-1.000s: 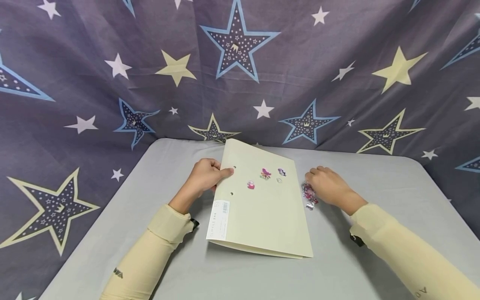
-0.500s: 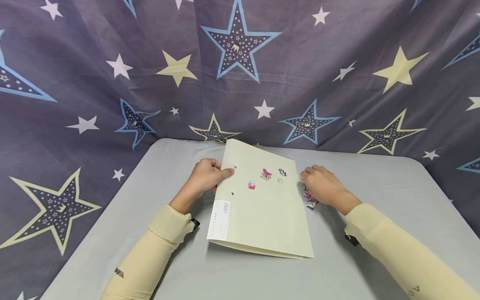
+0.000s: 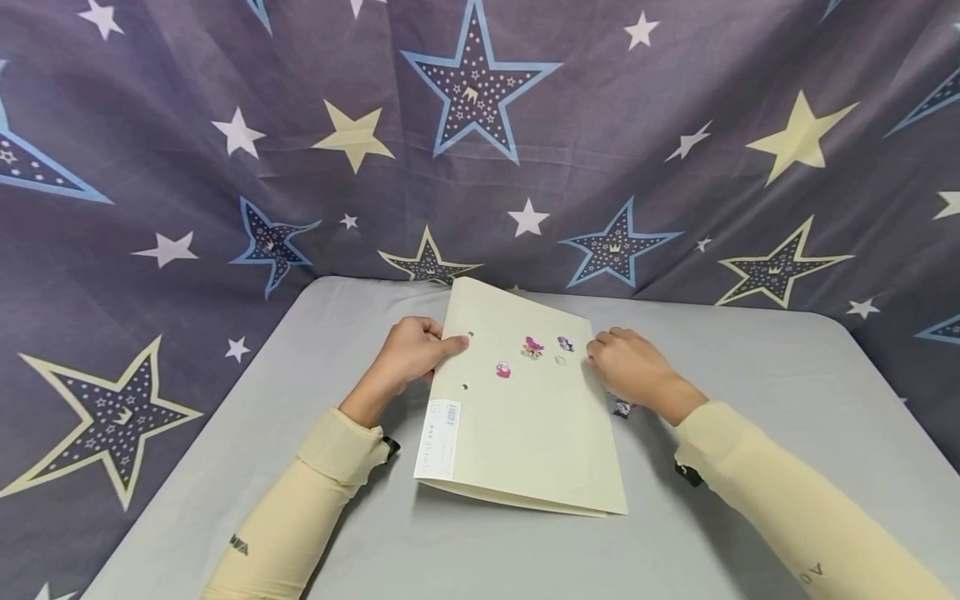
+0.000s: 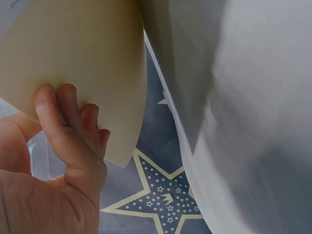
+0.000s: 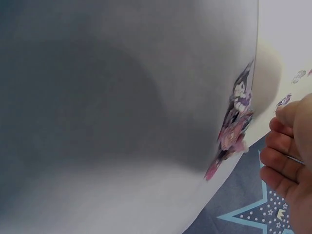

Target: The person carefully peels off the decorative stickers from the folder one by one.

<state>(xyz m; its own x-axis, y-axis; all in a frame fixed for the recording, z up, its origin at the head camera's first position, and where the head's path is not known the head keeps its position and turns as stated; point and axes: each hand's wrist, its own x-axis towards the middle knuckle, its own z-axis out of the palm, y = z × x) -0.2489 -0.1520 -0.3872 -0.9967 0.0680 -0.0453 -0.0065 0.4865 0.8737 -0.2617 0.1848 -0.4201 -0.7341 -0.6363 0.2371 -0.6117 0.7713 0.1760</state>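
Note:
A cream paper folder stands slanted over the grey tabletop. My left hand grips its left edge, thumb on the front cover; in the left wrist view the fingers lie against the other side. Several small shiny stickers dot the cover, among them a pink one and a purple one. My right hand is at the folder's right edge, fingers curled and thumb near the fingertips; whether a sticker sits between them is hidden. Below it lies a pile of stickers, partly covered in the head view.
A grey cloth-covered table spreads around the folder. Behind it hangs a dark curtain printed with stars. A white barcode label is on the folder's lower left.
My right hand has moved left, from the sticker pile to the folder's right edge. The left hand and the folder have stayed put.

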